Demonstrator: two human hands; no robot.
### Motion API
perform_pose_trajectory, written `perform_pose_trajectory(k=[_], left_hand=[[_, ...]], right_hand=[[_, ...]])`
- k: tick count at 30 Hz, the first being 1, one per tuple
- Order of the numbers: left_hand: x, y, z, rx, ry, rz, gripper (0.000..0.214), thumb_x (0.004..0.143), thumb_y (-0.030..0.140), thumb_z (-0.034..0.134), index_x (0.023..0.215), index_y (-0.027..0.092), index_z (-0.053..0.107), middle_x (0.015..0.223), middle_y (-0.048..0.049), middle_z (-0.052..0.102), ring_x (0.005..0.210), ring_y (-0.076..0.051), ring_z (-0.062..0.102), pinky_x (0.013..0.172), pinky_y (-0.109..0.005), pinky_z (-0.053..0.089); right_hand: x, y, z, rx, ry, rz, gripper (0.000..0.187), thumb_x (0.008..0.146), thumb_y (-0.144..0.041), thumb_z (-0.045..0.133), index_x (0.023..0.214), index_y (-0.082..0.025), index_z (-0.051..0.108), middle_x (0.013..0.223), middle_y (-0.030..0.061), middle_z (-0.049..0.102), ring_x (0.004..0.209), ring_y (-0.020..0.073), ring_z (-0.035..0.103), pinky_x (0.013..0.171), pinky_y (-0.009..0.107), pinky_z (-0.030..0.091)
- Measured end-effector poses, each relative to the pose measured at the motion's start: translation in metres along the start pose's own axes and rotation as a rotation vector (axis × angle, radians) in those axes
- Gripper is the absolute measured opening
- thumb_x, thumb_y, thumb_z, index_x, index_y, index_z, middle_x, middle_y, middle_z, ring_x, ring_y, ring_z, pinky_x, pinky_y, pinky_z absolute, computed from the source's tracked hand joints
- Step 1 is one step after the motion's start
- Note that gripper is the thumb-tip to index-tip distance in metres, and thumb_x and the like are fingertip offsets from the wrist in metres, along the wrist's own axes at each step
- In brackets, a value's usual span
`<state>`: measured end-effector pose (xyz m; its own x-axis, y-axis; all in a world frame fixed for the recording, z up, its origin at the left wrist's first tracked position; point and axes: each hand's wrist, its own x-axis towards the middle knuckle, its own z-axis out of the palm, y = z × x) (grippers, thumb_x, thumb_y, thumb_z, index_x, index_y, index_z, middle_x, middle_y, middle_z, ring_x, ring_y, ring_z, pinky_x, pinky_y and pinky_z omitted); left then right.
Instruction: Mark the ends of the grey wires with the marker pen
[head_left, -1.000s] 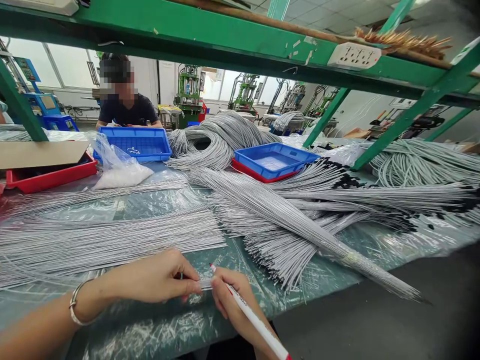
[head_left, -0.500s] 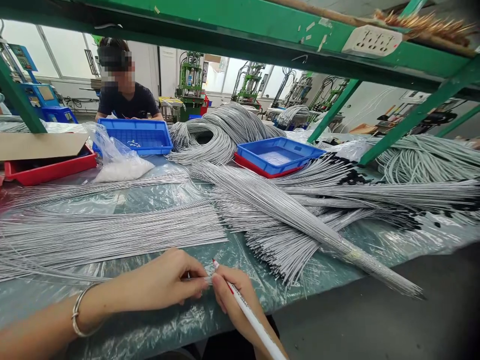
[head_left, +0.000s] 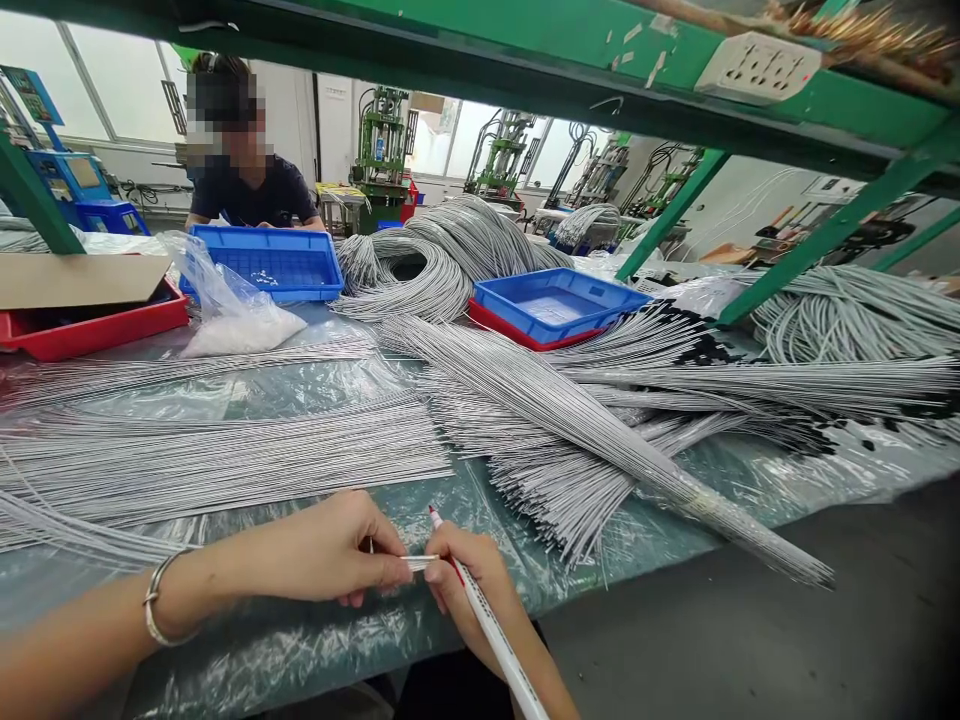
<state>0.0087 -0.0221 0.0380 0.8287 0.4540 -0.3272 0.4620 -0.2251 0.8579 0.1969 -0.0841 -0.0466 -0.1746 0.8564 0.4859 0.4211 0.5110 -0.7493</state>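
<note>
Both hands meet at the near edge of the surface (head_left: 315, 640), which is covered in clear plastic sheet. The left hand (head_left: 322, 550) is closed in a pinch on the end of a thin grey wire (head_left: 420, 562), and the right hand (head_left: 469, 580) grips the other side of that same short stretch while also holding a white pen with a red tip (head_left: 487, 625) tucked along its fingers (the tip points up and away from the wire). The wire sits just above the sheet, between the two pinches.

To do this well, I judge the pinches should stay close together so the wire end does not flex, and the pen should stay clear of the spread of cut wires (head_left: 225, 465) lying just beyond the knuckles.
</note>
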Motion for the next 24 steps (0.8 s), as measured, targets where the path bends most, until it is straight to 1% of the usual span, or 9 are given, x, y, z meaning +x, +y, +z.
perform_pose_trajectory(k=[4, 8, 10, 13, 14, 16, 17, 19, 24], left_hand=[[-0.002, 0.001, 0.004, 0.189, 0.084, 0.070, 0.039, 0.095, 0.037, 0.045, 0.062, 0.016, 0.042, 0.054, 0.0035, 0.044, 0.053, -0.008, 0.048, 0.050, -0.020, 0.030], [-0.004, 0.003, 0.009, 0.359, 0.184, 0.121, 0.037, 0.096, 0.035, 0.044, 0.065, 0.016, 0.047, 0.058, 0.0040, 0.050, 0.054, -0.007, 0.042, 0.053, -0.022, 0.028], [-0.005, 0.003, 0.011, 0.355, 0.193, 0.124, 0.036, 0.096, 0.036, 0.045, 0.066, 0.017, 0.048, 0.058, 0.0037, 0.050, 0.054, -0.008, 0.043, 0.054, -0.022, 0.029], [-0.005, 0.003, 0.009, 0.199, 0.140, 0.084, 0.036, 0.096, 0.038, 0.045, 0.067, 0.016, 0.051, 0.059, 0.0027, 0.052, 0.057, -0.009, 0.054, 0.054, -0.019, 0.034], [-0.004, 0.003, 0.008, 0.124, 0.120, 0.061, 0.036, 0.096, 0.038, 0.045, 0.068, 0.016, 0.053, 0.060, 0.0022, 0.052, 0.060, -0.010, 0.058, 0.054, -0.018, 0.036], [-0.004, 0.004, 0.002, -0.004, 0.100, 0.027, 0.036, 0.094, 0.040, 0.047, 0.070, 0.015, 0.056, 0.061, 0.0014, 0.051, 0.064, -0.013, 0.064, 0.053, -0.017, 0.038], [-0.003, 0.005, 0.000, -0.042, 0.102, 0.019, 0.035, 0.093, 0.041, 0.050, 0.071, 0.015, 0.058, 0.063, 0.0009, 0.052, 0.066, -0.014, 0.065, 0.053, -0.016, 0.039], [-0.003, 0.008, -0.006, -0.084, 0.113, 0.014, 0.032, 0.090, 0.040, 0.054, 0.073, 0.014, 0.063, 0.065, -0.0004, 0.055, 0.066, -0.014, 0.065, 0.054, -0.016, 0.041], [-0.005, 0.010, -0.008, -0.058, 0.126, 0.017, 0.034, 0.091, 0.039, 0.052, 0.082, 0.013, 0.071, 0.061, -0.0020, 0.059, 0.061, -0.013, 0.062, 0.054, -0.016, 0.042]], right_hand=[[-0.001, 0.001, 0.000, -0.092, 0.053, -0.079, 0.047, 0.099, -0.048, 0.042, 0.063, -0.019, 0.047, 0.052, -0.0028, 0.047, 0.055, 0.0116, 0.046, 0.055, 0.023, 0.032], [0.004, -0.008, -0.003, -0.128, 0.056, -0.090, 0.046, 0.100, -0.041, 0.041, 0.061, -0.019, 0.048, 0.050, -0.0028, 0.048, 0.052, 0.0114, 0.048, 0.052, 0.022, 0.033], [0.006, -0.011, -0.004, -0.148, 0.050, -0.095, 0.047, 0.100, -0.041, 0.040, 0.059, -0.019, 0.047, 0.049, -0.0026, 0.049, 0.052, 0.0114, 0.049, 0.052, 0.023, 0.034], [0.005, -0.011, -0.005, -0.149, 0.090, -0.128, 0.046, 0.100, -0.042, 0.041, 0.062, -0.019, 0.053, 0.047, -0.0033, 0.050, 0.049, 0.0115, 0.050, 0.054, 0.024, 0.037], [0.003, -0.009, -0.006, -0.124, 0.118, -0.121, 0.042, 0.101, -0.041, 0.041, 0.070, -0.019, 0.059, 0.047, -0.0039, 0.052, 0.049, 0.0117, 0.051, 0.055, 0.024, 0.038], [-0.001, -0.006, -0.005, -0.066, 0.185, -0.099, 0.029, 0.102, -0.033, 0.040, 0.099, -0.022, 0.067, 0.049, -0.0057, 0.057, 0.049, 0.0118, 0.055, 0.063, 0.026, 0.044], [-0.003, -0.005, -0.004, -0.052, 0.207, -0.098, 0.027, 0.102, -0.027, 0.040, 0.116, -0.025, 0.064, 0.052, -0.0065, 0.060, 0.050, 0.0116, 0.057, 0.069, 0.028, 0.047], [-0.006, -0.005, 0.001, -0.068, 0.228, -0.133, 0.040, 0.100, -0.018, 0.040, 0.136, -0.030, 0.051, 0.058, -0.0069, 0.064, 0.052, 0.0118, 0.058, 0.076, 0.031, 0.049], [-0.008, -0.010, 0.020, -0.146, 0.335, -0.267, 0.055, 0.096, -0.007, 0.040, 0.148, -0.025, 0.038, 0.059, -0.0042, 0.063, 0.051, 0.0137, 0.056, 0.062, 0.032, 0.046]])
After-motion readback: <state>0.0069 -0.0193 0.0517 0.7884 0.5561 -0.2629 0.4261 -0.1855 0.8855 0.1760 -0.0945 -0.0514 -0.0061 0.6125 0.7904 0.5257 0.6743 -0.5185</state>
